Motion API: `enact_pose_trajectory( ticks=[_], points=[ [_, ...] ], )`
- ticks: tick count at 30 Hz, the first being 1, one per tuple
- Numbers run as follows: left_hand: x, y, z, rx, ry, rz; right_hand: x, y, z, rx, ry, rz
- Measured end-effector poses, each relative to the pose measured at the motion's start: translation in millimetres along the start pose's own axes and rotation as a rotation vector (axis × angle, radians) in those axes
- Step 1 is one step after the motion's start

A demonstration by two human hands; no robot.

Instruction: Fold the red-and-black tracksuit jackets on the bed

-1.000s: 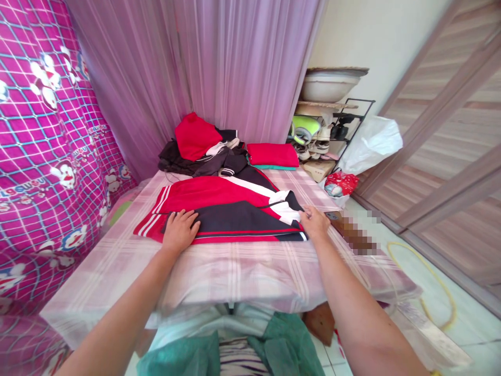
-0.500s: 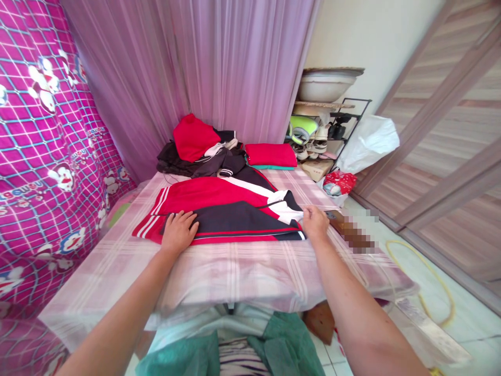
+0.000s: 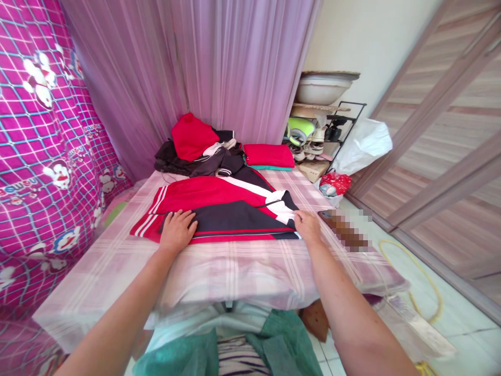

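Note:
A red, dark navy and white track jacket point(image 3: 230, 219) lies folded lengthwise on the table, its white-striped hem to the left and its collar end to the right. My left hand point(image 3: 178, 230) rests flat on the dark fabric near the striped hem, fingers spread. At the opposite end, my right hand point(image 3: 308, 226) has its thumb and fingers closed on the white edge by the collar. The undersides of the fingers are hidden.
A plaid cloth covers the table point(image 3: 235, 266). Behind the jacket lie a heap of dark and red clothes point(image 3: 193, 138) and a folded red and green stack point(image 3: 269, 156). A phone point(image 3: 340, 227), partly blurred, lies right of my right hand. A shoe rack point(image 3: 352, 120) stands beyond.
The view has shifted slightly. My right hand has moved a little inward over the jacket's collar edge; my left hand stays flat in the same place.

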State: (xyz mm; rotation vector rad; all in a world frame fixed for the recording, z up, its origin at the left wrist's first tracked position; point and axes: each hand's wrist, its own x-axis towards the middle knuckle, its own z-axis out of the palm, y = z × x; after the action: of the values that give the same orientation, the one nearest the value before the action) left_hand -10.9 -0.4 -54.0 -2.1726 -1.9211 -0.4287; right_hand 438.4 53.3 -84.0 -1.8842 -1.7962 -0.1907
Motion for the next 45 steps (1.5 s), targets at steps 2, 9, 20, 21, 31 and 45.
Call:
enact_pose_trajectory(
  ticks=[2,9,20,21,31,45],
  points=[
    [-0.1,-0.1,0.8,-0.007,0.006,-0.004,1.1,0.6,1.3,-0.037,-0.007,-0.034],
    [-0.1,-0.5,0.9,-0.042,0.009,-0.006,-1.9,-0.2,0.5,-0.104,-0.041,-0.106],
    [-0.3,-0.4,1.9,-0.062,0.029,-0.001,-12.7,4.7,-10.4,-0.041,0.008,-0.147],
    [-0.5,-0.1,1.5,-0.058,0.028,-0.001,-13.2,4.2,-11.5,-0.044,0.017,-0.165],
    [-0.3,-1.1,3.2,-0.061,0.034,-0.002,-15.1,-9.2,-13.3,-0.17,-0.096,-0.102],
    [-0.4,-1.1,2.0,-0.045,0.024,0.002,6.8,-34.8,-24.2,-0.119,-0.221,-0.256]
  ],
)
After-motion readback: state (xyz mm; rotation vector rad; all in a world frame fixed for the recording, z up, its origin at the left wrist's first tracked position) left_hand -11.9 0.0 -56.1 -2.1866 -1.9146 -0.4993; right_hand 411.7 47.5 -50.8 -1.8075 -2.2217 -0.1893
